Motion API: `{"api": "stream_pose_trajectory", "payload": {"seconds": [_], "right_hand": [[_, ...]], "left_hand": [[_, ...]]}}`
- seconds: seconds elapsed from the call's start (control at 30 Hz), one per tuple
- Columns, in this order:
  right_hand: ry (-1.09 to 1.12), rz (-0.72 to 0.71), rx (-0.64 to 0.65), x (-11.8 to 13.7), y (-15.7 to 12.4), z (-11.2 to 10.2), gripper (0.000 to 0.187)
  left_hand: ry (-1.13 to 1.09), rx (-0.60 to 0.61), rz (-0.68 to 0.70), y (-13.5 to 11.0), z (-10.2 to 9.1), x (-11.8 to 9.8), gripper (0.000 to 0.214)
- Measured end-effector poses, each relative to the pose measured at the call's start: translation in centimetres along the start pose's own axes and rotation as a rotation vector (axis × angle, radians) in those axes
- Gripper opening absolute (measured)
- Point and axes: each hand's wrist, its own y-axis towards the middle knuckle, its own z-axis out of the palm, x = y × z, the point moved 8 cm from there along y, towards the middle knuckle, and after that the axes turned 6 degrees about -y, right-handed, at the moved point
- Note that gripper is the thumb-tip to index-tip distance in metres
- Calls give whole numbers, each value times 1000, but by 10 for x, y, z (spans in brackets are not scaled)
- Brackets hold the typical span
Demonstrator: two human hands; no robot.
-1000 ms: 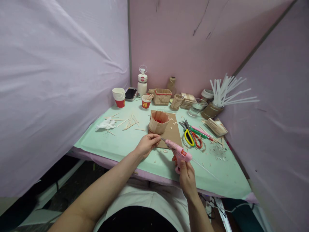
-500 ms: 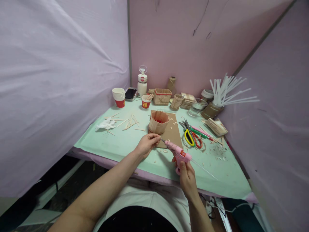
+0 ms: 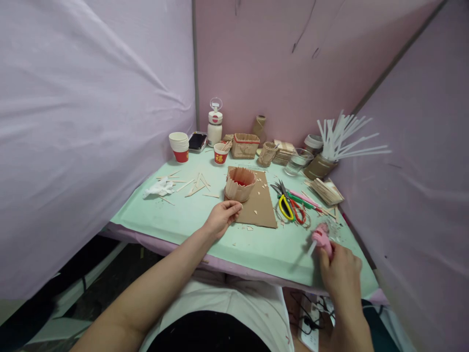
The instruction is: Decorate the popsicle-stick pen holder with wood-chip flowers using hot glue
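My right hand (image 3: pixel 340 269) grips a pink hot glue gun (image 3: pixel 322 237) over the right side of the table, its clear glue stick jutting out toward me. In front of the cardboard's near left part, my left hand (image 3: pixel 223 217) is closed in a pinch. A tiny pale piece seems to show at its fingertips, too small to name. Just beyond those fingers stands a round cup-like container (image 3: pixel 240 185) of wooden strips with a jagged rim and a red inside. It rests on a brown cardboard sheet (image 3: pixel 262 212) scattered with wood chips.
Scissors (image 3: pixel 287 205) with yellow and red handles lie right of the cardboard. Thin wood splinters (image 3: pixel 198 185) and crumpled tissue (image 3: pixel 160 187) are on the left. Paper cups (image 3: pixel 179 146), a white bottle (image 3: pixel 215 129), a water bowl (image 3: pixel 297 164) and a jar of glue sticks (image 3: pixel 320 167) line the back.
My right hand has carried the glue gun away from the left fingertips to the right, turning it around. The left hand stays nearly where it was, still pinched.
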Motion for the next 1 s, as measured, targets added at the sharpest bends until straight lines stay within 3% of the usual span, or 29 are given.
{"api": "stream_pose_trajectory", "payload": {"seconds": [0.1,0.2,0.27,0.37,0.47,0.57,0.7,0.87,1.0], "right_hand": [[-194,103,91,-28,0,10,49],[-222,174,52,-30,0,-6,47],[-124,129,-34,-10,8,-25,44],[277,-127,3,56,29,-34,31],[472,-257,234,125,48,-8,18],[483,-267,302,166,63,20,12],[522,-227,357,181,69,43,13],[651,-144,405,179,68,44,18],[882,-98,477,186,61,45,14]], "left_hand": [[12,-2,1,0,0,0,28],[25,-9,3,0,1,0,30],[32,-16,6,0,1,-1,30],[42,-21,14,-1,2,-2,30],[52,-20,26,-2,3,-3,30],[60,-27,43,-3,3,-5,30],[71,-35,55,-4,3,-5,30],[85,-48,62,-4,3,-5,30],[117,-67,71,-4,3,-5,29]]}}
